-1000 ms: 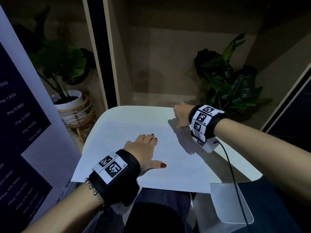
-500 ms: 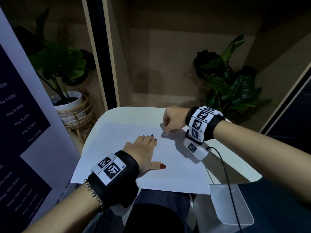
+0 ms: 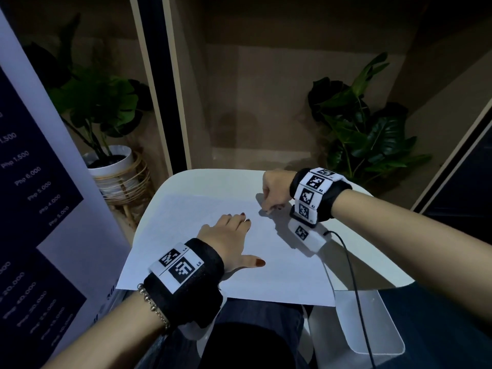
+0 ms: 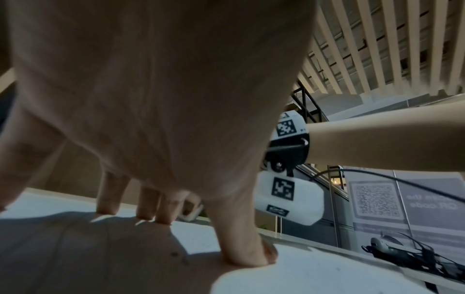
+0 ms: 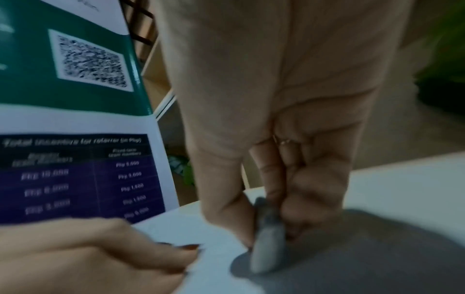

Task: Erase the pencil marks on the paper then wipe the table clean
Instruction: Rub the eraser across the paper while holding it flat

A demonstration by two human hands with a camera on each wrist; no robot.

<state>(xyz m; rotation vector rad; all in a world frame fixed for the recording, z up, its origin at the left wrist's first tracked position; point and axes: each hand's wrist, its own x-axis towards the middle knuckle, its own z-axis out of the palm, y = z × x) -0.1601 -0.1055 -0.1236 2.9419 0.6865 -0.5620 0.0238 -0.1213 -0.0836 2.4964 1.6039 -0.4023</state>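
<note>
Head view dim overall, walls and plants murky; brightest thing is the white paper [image 3: 186, 235], lit from above. Hard shadow under the right hand [image 3: 275, 189] falls on the paper toward the near right edge. Wide-angle bend at frame edges, poster [image 3: 32, 209] beside the paper stretched. Left wrist view: left hand [image 4: 156, 95] fills frame, close and soft, dark shadow beneath it on the paper. Right wrist view motion-blurred throughout, eraser [image 5: 268, 238] smeared, poster text barely legible, grey shadow right of eraser.
</note>
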